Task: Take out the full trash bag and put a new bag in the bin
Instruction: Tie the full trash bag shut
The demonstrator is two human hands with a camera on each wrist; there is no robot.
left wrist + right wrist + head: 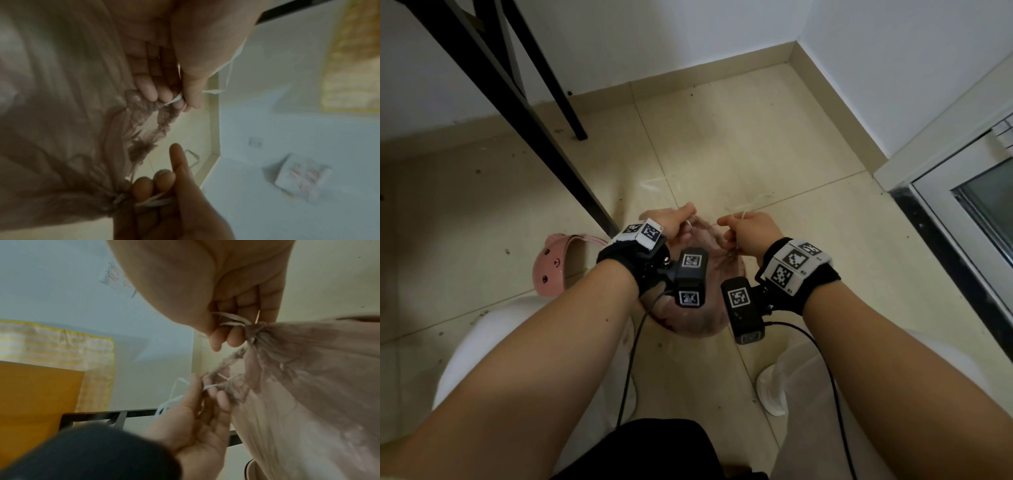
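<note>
A pinkish-beige trash bag (pixel 697 320) hangs above the floor between my two hands, its gathered mouth stretched from one to the other. My left hand (pixel 674 219) pinches the white drawstring (pixel 174 99) at one end of the mouth. At the other end, my right hand (pixel 750 229) grips a loop of drawstring (pixel 230 321) against the bunched plastic, with its index finger pointing out in the left wrist view. A small gap still shows in the puckered rim (pixel 156 120). The pink bin (pixel 554 263), marked with a bear face, stands on the floor left of the bag.
Black table legs (pixel 524 113) slant down just left of my left hand. A white door frame (pixel 945 164) runs along the right. Walls meet in a corner ahead. My white-trousered legs and a white slipper (pixel 772 390) are below the bag, and cables trail from the wrist cameras.
</note>
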